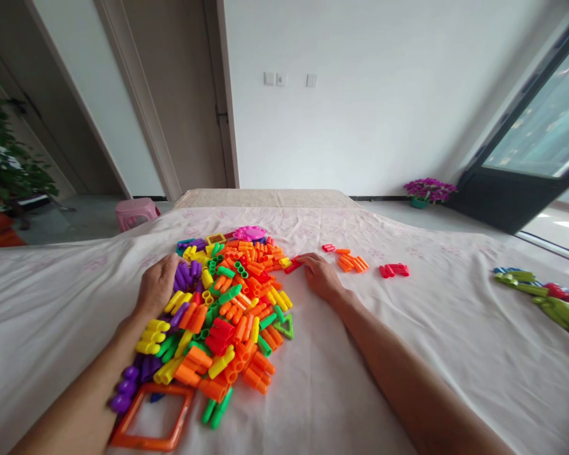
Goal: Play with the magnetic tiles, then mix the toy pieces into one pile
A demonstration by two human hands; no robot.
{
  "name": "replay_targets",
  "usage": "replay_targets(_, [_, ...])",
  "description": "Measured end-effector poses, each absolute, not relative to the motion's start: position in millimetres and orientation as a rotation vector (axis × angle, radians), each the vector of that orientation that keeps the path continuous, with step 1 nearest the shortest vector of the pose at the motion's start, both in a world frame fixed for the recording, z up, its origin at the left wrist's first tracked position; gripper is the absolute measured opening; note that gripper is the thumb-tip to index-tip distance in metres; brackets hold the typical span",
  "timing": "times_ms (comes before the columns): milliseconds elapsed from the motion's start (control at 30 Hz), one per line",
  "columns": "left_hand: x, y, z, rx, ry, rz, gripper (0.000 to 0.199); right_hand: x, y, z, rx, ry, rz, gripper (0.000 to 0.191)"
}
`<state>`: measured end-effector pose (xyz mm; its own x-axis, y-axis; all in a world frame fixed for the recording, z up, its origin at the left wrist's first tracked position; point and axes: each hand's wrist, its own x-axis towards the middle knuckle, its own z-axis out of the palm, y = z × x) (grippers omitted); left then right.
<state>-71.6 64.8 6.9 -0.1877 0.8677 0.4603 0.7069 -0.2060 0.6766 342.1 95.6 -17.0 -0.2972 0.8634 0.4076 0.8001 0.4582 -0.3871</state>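
Note:
A heap of plastic tube-shaped building blocks [239,303] in orange, yellow, green, red and purple lies on the cloth. My left hand [158,284] rests against the heap's left side, beside some purple blocks [186,275]. Its fingers curl inward, and whatever they hold is hidden. At the heap's right edge, the fingertips of my right hand [320,277] are closed on a red block [293,265]. Near that red block lies a small yellow block [284,261]. Right of my right hand lie loose orange blocks [352,261] and red blocks [394,270].
A pale cloth [455,328] covers the wide surface. An orange square frame [184,417] lies at the near left, and a pink piece [249,233] at the heap's far end. Green and red pieces [557,306] sit far right. A pink stool [136,213] stands beyond.

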Motion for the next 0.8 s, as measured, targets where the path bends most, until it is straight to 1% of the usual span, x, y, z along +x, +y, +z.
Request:
replay_targets(100, [-82, 75, 1, 1.951, 1.868, 1.317, 0.052, 342, 95, -18, -1.373, -2.136, 0.155, 0.042])
replay_targets(233, [-104, 105, -19, 1.886, 1.857, 1.235, 0.067, 341, 95, -18, -1.417, -2.118, 0.132, 0.044])
replay_targets(300, [-107, 119, -26, 1.815, 1.806, 1.159, 0.070, 340, 94, -16, -1.446, -2.104, 0.106, 0.041])
replay_targets(400, [-93, 127, -26, 1.820, 1.692, 1.017, 0.069, 337, 92, -13, -1.488, -2.109, 0.103, 0.035])
replay_targets(500, [-68, 118, -15, 1.863, 1.625, 0.923, 0.073, 335, 92, -9, -1.511, -2.137, 0.122, 0.034])
replay_targets(667, [-42, 100, 7, 1.983, 1.389, 0.856, 0.061, 335, 93, -9, -1.505, -2.143, 0.122, 0.031])
replay_targets(800, [-60, 124, 12, 1.995, 1.750, 1.008, 0.054, 337, 93, -12, -1.522, -2.122, 0.082, 0.032])
